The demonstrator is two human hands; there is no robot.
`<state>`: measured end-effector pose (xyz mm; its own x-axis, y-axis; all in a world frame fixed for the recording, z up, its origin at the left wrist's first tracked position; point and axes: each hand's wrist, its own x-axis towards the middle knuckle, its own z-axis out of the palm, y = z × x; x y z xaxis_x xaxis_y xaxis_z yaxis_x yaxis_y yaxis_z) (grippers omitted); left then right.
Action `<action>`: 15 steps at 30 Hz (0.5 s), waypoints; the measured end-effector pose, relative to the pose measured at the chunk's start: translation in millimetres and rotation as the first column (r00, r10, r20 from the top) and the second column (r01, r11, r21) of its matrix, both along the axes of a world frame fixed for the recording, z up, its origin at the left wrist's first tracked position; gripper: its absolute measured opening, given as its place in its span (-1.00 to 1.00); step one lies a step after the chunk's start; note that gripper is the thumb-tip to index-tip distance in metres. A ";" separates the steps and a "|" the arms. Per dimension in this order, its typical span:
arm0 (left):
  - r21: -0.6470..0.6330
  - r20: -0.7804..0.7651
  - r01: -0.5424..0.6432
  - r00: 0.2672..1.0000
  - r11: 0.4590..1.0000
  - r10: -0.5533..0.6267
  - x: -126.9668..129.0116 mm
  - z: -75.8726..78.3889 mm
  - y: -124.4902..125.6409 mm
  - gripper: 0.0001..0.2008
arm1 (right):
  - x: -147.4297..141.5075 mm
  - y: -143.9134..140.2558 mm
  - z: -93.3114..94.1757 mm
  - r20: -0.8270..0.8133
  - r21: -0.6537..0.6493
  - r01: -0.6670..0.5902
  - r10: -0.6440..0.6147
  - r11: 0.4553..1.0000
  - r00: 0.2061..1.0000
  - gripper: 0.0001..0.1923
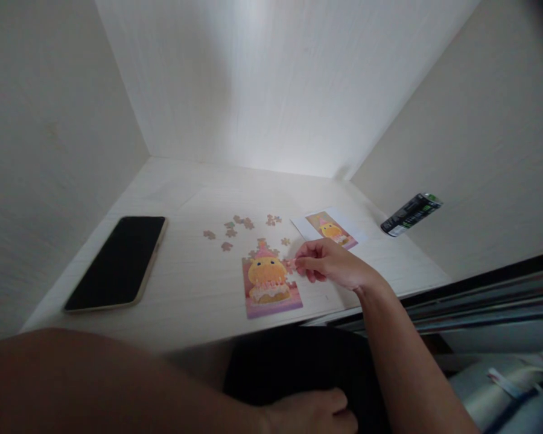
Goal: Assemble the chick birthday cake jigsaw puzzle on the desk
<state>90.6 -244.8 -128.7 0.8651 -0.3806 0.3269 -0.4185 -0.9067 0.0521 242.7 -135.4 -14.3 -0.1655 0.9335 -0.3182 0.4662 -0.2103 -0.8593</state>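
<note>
My right hand (328, 265) pinches a small puzzle piece (291, 264) between thumb and fingertips, right at the upper right edge of the half-built puzzle (270, 283), which lies flat near the front edge of the tabletop (185, 289). The puzzle shows a yellow figure on a pink ground. My left hand (312, 413) rests low in my lap, below the tabletop, fingers loosely curled and holding nothing. Loose pieces (235, 229) lie scattered just behind the puzzle. A reference picture (330, 230) of the same figure sits beyond my right hand. A dark phone (117, 262) lies face up well to the left, and a small dark packet (411, 214) leans against the right wall.
</note>
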 end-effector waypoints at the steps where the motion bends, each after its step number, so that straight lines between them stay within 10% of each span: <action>1: -0.003 0.021 -0.051 0.998 0.999 0.052 1.9 7.2 1.4 -0.85 | -0.1 -0.9 0.3 -0.021 -0.023 0.003 -0.004 1.000 1.000 -0.83; 6: -0.002 0.106 -0.492 0.865 0.870 0.490 -5.6 43.8 9.5 -0.69 | -0.2 -4.8 0.3 -0.023 -0.083 -0.063 0.061 0.995 0.998 -0.82; 15: 0.048 -0.027 -0.550 0.834 0.834 0.552 -11.6 46.4 13.6 -0.68 | -3.8 -8.7 -3.6 0.088 -0.121 -0.151 0.162 0.981 0.983 -0.76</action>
<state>79.0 -231.2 -82.3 0.9465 0.1521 0.2845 0.1526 -0.9881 0.0204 238.9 -144.1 -18.0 -0.2697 0.8556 -0.4418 0.5813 -0.2211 -0.7831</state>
